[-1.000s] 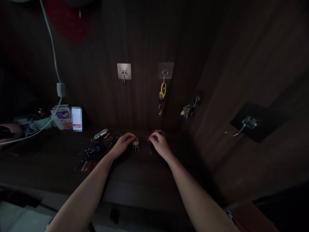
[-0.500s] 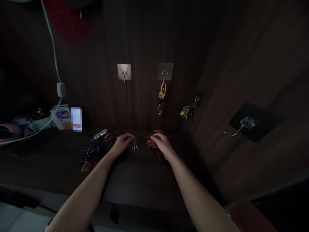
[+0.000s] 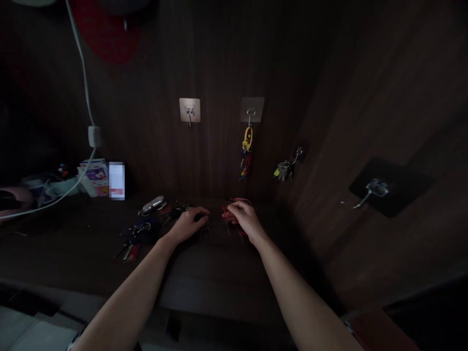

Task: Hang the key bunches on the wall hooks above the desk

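Observation:
My left hand (image 3: pixel 189 223) is low over the shelf, thumb and forefinger apart. Just below its thumb, partly covered, is a bunch of silver keys (image 3: pixel 204 232). My right hand (image 3: pixel 245 218) is closed in a pinch on a bunch of keys with a red tag (image 3: pixel 224 210); its keys hang dimly beneath the fingers. Left of my left hand lie a silver folding pocket knife (image 3: pixel 152 205), another dark bunch of keys (image 3: pixel 182 208) and a blue bunch with a ring (image 3: pixel 144 228), beside a small red piece (image 3: pixel 133 252).
An adhesive hook (image 3: pixel 189 111) on the back wall carries nothing. Beside it, another hook (image 3: pixel 251 111) bears a yellow cord with keys (image 3: pixel 247 141). Keys (image 3: pixel 283 169) hang from a corner hook; a dark-backed hook (image 3: pixel 376 187) juts from the right wall. Boxes (image 3: pixel 95 178) and a white cable (image 3: pixel 83 73) are left.
My left hand has shifted slightly right and turned over, its thumb and forefinger parting; the silver keys now sit lower beneath it. My right hand has stayed nearly still.

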{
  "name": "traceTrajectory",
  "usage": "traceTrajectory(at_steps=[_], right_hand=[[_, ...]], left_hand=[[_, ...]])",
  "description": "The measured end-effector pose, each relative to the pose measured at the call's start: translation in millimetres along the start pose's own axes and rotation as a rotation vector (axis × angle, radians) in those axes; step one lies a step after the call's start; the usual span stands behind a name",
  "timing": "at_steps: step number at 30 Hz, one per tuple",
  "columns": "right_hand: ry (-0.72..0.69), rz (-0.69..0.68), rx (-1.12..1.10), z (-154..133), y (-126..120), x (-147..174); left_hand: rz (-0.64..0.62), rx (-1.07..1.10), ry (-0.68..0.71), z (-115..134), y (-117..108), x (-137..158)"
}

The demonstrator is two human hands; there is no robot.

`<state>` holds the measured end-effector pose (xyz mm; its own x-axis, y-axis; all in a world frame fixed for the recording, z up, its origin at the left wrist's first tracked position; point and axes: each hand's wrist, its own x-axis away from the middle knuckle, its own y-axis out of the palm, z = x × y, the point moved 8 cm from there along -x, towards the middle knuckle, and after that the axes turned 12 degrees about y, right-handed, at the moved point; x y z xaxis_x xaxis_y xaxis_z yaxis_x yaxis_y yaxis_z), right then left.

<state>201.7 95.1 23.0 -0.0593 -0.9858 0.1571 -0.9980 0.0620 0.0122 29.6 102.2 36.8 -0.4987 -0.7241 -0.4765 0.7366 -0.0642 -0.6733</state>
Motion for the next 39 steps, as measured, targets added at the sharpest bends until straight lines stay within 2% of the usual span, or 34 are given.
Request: traceTrajectory(at_steps=[7, 14, 21, 32, 39], right_hand=[[-0.127, -0.087, 0.13, -11, 25, 10], [-0.158, -0.169, 0.107, -10, 39, 12], [-0.015, -0.355, -0.12, 0, 52, 16], [-0.022, -0.189, -0.033, 5, 44, 7], [-0.26, -0.063, 0.018, -28, 26, 17]], left_hand=[[0.132, 0.1, 0.044, 20, -9, -4], [0.162, 0.186, 0.006, 16, -9, -6], [0.277, 0.381, -0.073, 11, -18, -4], [0.289, 0.415, -0.094, 12, -19, -3], [0.279, 0.228, -0.091, 1, -22, -2]])
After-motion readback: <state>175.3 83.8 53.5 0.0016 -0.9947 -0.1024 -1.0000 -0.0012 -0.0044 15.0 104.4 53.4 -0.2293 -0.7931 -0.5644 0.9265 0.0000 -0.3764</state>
